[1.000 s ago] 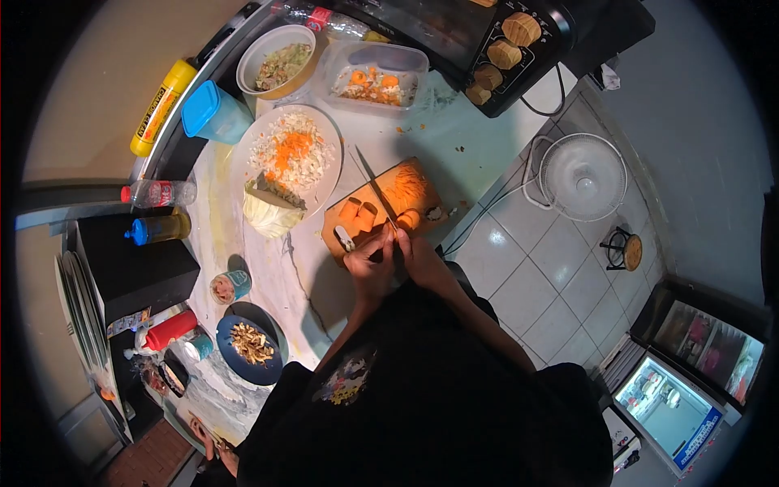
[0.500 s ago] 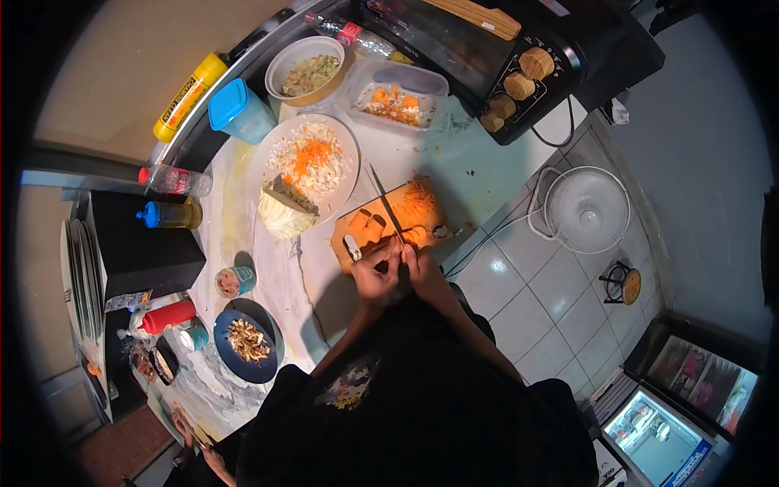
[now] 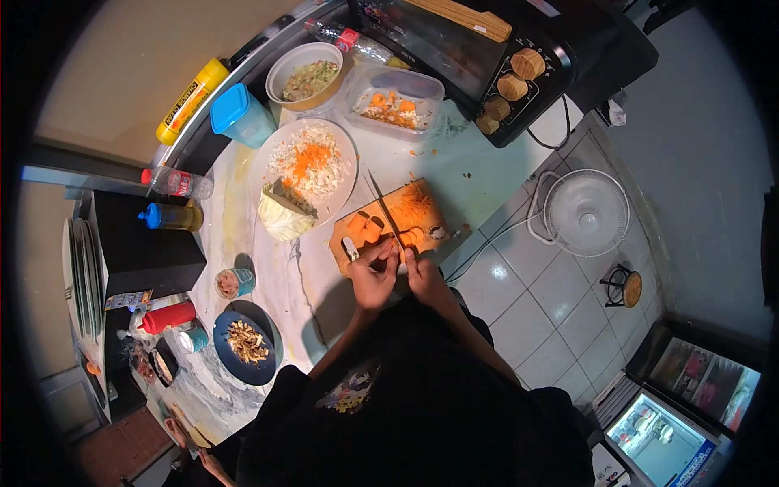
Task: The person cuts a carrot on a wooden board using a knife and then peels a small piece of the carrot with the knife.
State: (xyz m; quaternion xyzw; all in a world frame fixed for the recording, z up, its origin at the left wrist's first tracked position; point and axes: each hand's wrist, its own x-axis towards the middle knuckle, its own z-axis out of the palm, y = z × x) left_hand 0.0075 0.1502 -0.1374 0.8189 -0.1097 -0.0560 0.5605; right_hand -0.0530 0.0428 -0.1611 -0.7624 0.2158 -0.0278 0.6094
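Observation:
On the wooden cutting board, my right hand is closed round the handle of a long knife, its blade pointing to the far left. My left hand is pinched beside the blade, on what looks like a piece of carrot, mostly hidden by the fingers. Thin carrot shreds lie to the right of the blade. Larger carrot chunks sit to its left, by a small white-and-dark object near my left hand.
Beyond the board are a plate of shredded vegetables with a cabbage wedge, a plastic tub, a bowl and a toaster oven. A dark plate stands left. Another person's hand shows lower left.
Both hands and the knife stay over the board, with only slight finger movement. The whole view has shifted a little.

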